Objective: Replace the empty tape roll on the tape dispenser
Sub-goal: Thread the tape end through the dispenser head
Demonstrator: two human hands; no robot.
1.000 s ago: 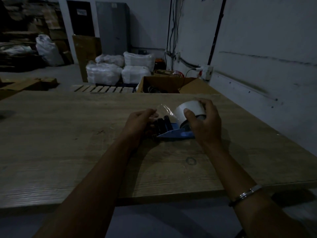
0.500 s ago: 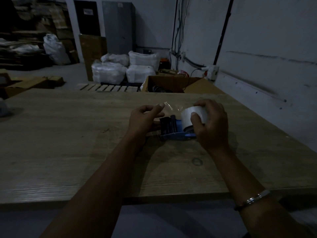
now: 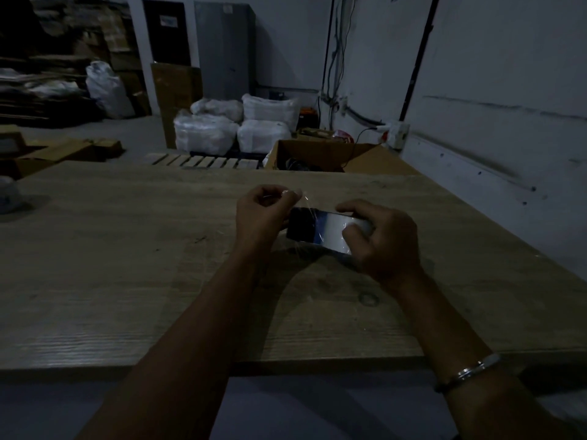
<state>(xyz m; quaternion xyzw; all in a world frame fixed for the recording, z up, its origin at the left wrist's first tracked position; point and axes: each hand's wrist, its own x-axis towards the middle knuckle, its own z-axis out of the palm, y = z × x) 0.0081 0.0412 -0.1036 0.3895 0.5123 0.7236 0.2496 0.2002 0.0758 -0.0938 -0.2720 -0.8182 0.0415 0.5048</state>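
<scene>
Room: a dim storage area, with a pale wall (image 3: 495, 74) along the right side and a grey metal cabinet (image 3: 224, 49) at the back.
Table: a wide wood-grain table (image 3: 127, 249) filled the middle of the view, its near edge running across the lower part.
Background stock: white wrapped bundles (image 3: 235, 127) were stacked on the floor beyond the far edge of the table, and an open cardboard box (image 3: 317, 154) stood just to their right.
Arms: both bare forearms reached forward over the table; the right wrist carried a metal bracelet (image 3: 476, 369).
Right hand: the right hand (image 3: 386, 241) was clenched around the right end of the tape roll, with the thumb pressed on its white face and the fingers (image 3: 351, 206) curled over the far side.
Left hand: the left hand (image 3: 262, 214) was raised just left of the dispenser, its fingertips pinched on the free end of the clear tape strip (image 3: 303, 200).
Tape dispenser: the tape dispenser (image 3: 305, 227), dark with a blue part, sat between the two hands at the middle of the table; contact with the table surface could not be determined.
Tape roll: the white tape roll (image 3: 338, 230) sat at the right end of the dispenser, partly covered by the right hand.
Tape strip: thin and transparent, it ran from the left fingertips down towards the dispenser.
</scene>
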